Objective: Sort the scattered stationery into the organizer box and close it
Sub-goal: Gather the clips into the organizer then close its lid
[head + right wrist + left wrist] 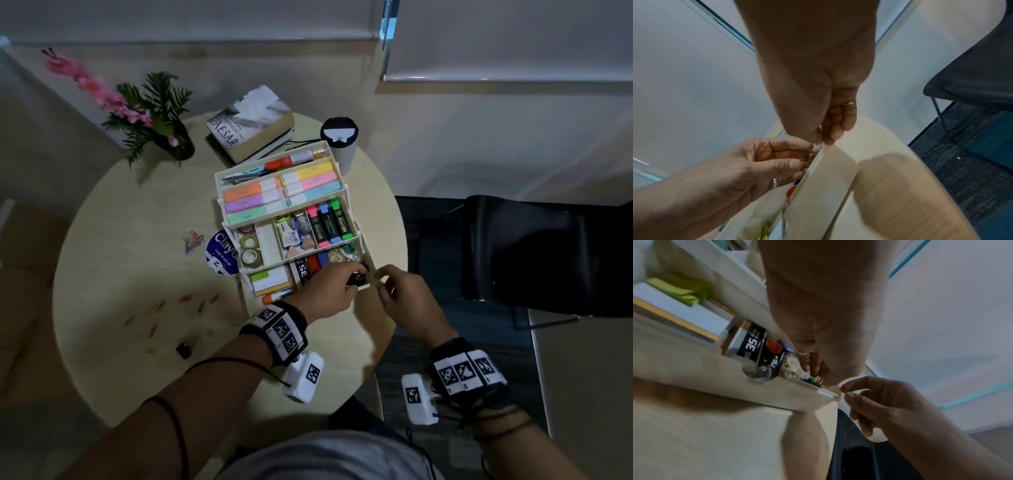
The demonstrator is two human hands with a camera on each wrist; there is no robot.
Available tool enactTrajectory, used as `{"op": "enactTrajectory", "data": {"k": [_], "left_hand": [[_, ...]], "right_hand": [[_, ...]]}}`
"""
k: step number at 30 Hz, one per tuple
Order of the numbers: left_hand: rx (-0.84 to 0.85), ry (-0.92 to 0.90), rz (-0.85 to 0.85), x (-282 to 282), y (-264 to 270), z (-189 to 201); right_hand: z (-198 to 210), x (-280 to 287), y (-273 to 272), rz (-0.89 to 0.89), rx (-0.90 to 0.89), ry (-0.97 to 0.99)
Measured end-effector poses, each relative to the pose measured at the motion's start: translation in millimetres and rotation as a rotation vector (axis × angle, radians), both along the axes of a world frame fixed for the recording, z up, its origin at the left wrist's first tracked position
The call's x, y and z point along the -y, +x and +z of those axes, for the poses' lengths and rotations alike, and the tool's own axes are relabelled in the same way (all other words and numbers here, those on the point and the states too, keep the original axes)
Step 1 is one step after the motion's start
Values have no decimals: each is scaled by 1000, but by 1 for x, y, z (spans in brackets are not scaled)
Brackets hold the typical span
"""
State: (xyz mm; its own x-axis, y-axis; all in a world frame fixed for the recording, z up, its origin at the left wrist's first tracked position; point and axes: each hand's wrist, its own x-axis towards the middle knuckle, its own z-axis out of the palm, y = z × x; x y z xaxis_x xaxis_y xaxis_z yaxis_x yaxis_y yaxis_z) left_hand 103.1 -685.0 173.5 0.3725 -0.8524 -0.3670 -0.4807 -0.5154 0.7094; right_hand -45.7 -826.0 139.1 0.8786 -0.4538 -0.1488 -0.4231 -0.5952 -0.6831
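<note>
1. The round table (pixel 113 260) carries the tiered organizer box (pixel 356 240), open, trays stepped away from the person.
2. Paper clips (pixel 156 310) lie scattered on the table left of the box, nearer the left arm.
3. The left hand (pixel 329 291), over the box's near right corner, pinches something small and dark.
4. The right hand (pixel 404 298), fingertips pinched together, meets it there; I cannot tell what it holds.

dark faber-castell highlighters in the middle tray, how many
3, side by side at the tray's right end: pink-capped highlighter, blue-capped highlighter, green-capped highlighter. None look hidden.
</note>
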Motion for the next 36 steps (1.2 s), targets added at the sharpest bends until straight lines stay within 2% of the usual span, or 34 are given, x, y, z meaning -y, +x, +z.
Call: {"op": "enactTrajectory", "data": {"k": [2,5,10,13,16,18,21,26,30,36], "left_hand": [[22,-43,-3,-17,5,4],[27,-101,59,-56,18,8],[45,-159,260,-167,45,1],[118,-48,385,-248,65,-9],[211,183,423,-318,82,-22],[186,250,439,-351,86,-31],[126,251,426,-375,86,-44],[138,204,418,-379,84,-68],[164,194,426,-374,88,-79],[165,215,413,-366,101,-84]], "right_hand": [[7,-8,9,-24,44,-34],[17,-29,30,53,52,-93],[29,-99,74,370,64,-53],[28,-159,97,651,20,-25],[19,-215,113,875,-53,-56],[13,-248,122,980,-121,-83],[-3,-286,134,1078,-236,-185],[-47,-320,136,1097,-310,-424],[-55,-323,139,913,-430,-343],[-51,-304,140,816,-449,-233]]}}
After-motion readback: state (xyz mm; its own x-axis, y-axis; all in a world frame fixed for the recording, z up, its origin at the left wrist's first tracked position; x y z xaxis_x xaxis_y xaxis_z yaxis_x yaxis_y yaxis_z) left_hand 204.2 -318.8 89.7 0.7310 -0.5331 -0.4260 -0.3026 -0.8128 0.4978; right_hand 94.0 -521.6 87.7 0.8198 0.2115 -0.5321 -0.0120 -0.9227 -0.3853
